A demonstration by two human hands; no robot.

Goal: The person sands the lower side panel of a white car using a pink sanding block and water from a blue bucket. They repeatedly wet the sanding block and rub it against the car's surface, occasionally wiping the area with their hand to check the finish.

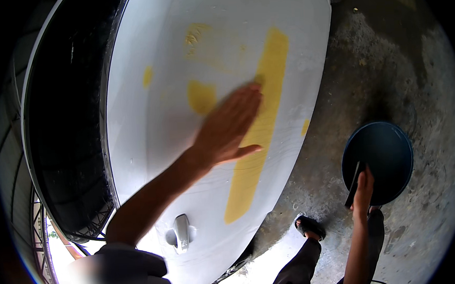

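My left hand (pixel 229 124) lies flat on a white car door (pixel 171 57), thumb apart from the outstretched fingers. Its fingertips reach a long yellow filler strip (pixel 272 70) that runs down the panel. A rounded yellow patch (pixel 201 96) shows beside the hand, and smaller yellow spots lie elsewhere on the door. Thin wet-looking streaks cross the lower part of the strip. On the right, my right hand (pixel 362 189) grips a thin dark flat block (pixel 352 189), held on edge over a dark blue bucket (pixel 399 138). What is inside the bucket is too dark to make out.
A silver door handle (pixel 181 234) juts from the door at lower left. The dark car window (pixel 66 114) is farther left. My sandalled foot (pixel 310 227) stands on the stained concrete floor (pixel 336 151) between car and bucket.
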